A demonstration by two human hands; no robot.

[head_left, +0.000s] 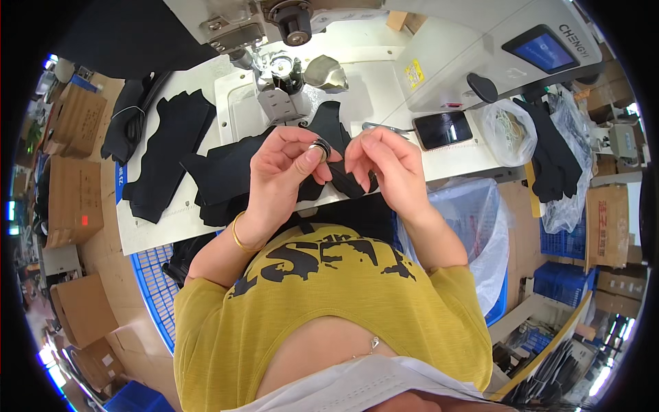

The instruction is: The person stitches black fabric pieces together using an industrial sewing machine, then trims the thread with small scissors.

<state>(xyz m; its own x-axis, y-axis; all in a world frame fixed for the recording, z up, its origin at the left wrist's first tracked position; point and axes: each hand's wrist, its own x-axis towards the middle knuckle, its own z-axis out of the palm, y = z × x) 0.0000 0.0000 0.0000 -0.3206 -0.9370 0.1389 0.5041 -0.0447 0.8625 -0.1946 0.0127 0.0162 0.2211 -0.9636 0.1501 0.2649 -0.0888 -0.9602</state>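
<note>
Between the thumb and fingers of my left hand point(280, 163) is a small round metal bobbin case point(320, 148), silver with a dark rim. My right hand point(390, 159) is raised just to its right, apart from it, with thumb and fingertips pinched together. Whatever those fingertips hold, if anything, is too small to make out. Below and behind both hands, black cut fabric pieces point(223, 175) lie on the white sewing table point(165, 223). Beyond them stands the sewing machine's needle and presser area point(281, 103).
At the right are a phone point(443, 129), a plastic bag of thread scraps point(508, 130) and the machine body with a lit screen point(542, 49). More black pieces point(168, 151) lie at the left. Under the table edge sit a blue basket point(154, 288) and a lined bin point(473, 220).
</note>
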